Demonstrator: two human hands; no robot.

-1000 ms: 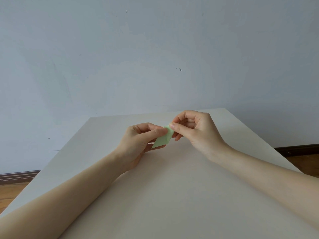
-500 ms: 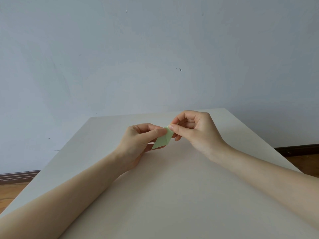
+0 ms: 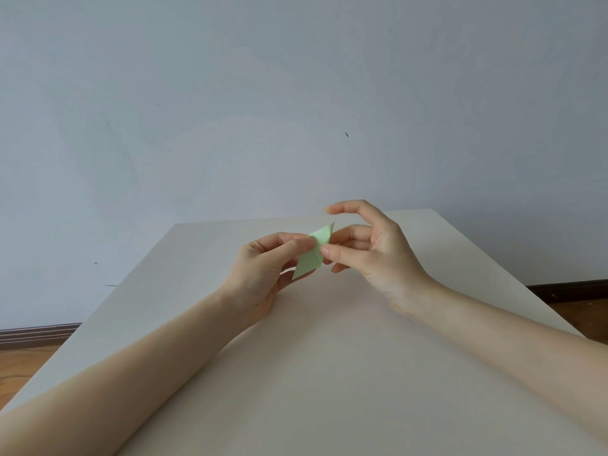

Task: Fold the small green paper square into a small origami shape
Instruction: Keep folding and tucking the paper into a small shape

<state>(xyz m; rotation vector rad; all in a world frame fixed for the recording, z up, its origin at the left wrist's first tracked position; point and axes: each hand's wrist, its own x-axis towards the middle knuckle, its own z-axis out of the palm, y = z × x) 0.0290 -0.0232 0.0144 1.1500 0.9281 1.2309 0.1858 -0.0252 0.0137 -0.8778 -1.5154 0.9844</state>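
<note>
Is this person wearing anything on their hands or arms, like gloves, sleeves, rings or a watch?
Nothing shows. The left hand and right hand are bare, with no gloves and no rings that I can see. Both forearms are uncovered up to the picture's edge, with no sleeve, watch or bracelet in view. The fingernails look short and unpainted.

Open white table (image 3: 329,373) stretches bare between the two forearms and out to either edge. Over its far half, the left hand (image 3: 263,274) and right hand (image 3: 375,255) with the green paper (image 3: 311,255) block the middle.
</note>
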